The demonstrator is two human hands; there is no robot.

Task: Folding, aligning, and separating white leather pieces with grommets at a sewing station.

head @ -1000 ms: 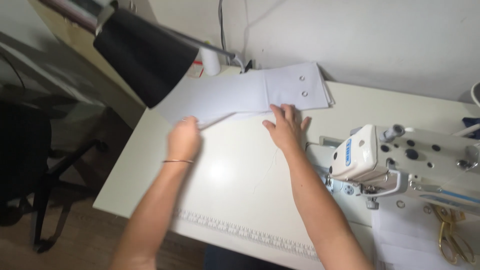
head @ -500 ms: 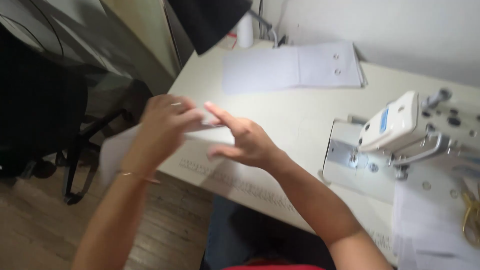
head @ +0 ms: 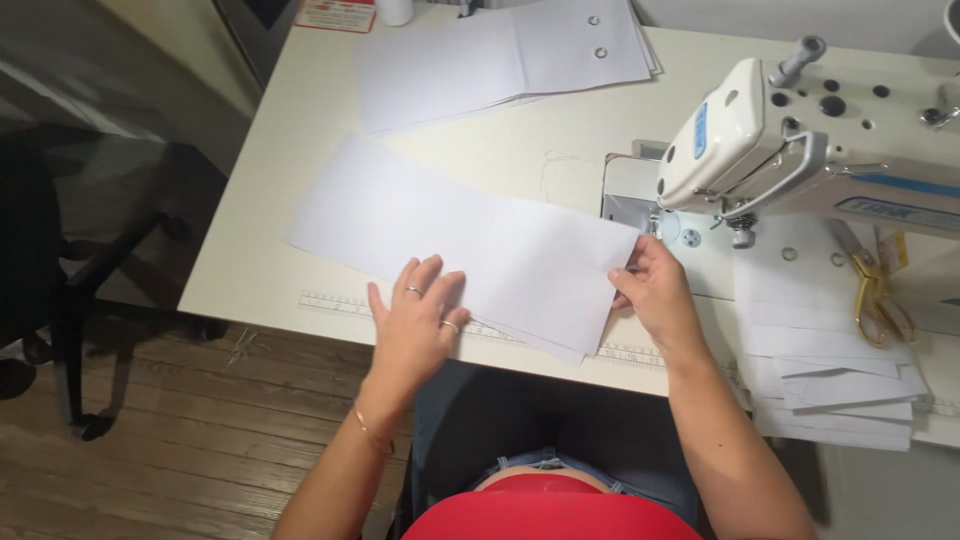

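Head view shows your left hand (head: 415,322) lying flat, fingers spread, on the near edge of the long white panel (head: 460,245). Your right hand (head: 655,295) pinches the panel's right end between thumb and fingers, just short of the needle plate (head: 630,190). The panel lies slanted across the table (head: 250,270), its near corner hanging a little past the front edge over the printed ruler strip (head: 330,300).

Risk 1: layers slip. The near right corner shows more than one edge, so the panel appears to be doubled or stacked. Pressing with one flat palm while pulling with the other hand can fan the layers out of line.

Risk 2: fingers near the needle. Your right fingertips sit close to the presser foot (head: 740,235) of the machine (head: 760,140). Whether the machine is powered cannot be told.

Risk 3: overhang drag. The corner past the table edge can catch on your lap and skew the piece.

Farther right, the stack of cut pieces (head: 830,380) sits near the table edge under the scissors (head: 875,290); a sweeping sleeve or elbow could shift it. The far stack with eyelets (head: 500,60) lies well apart.
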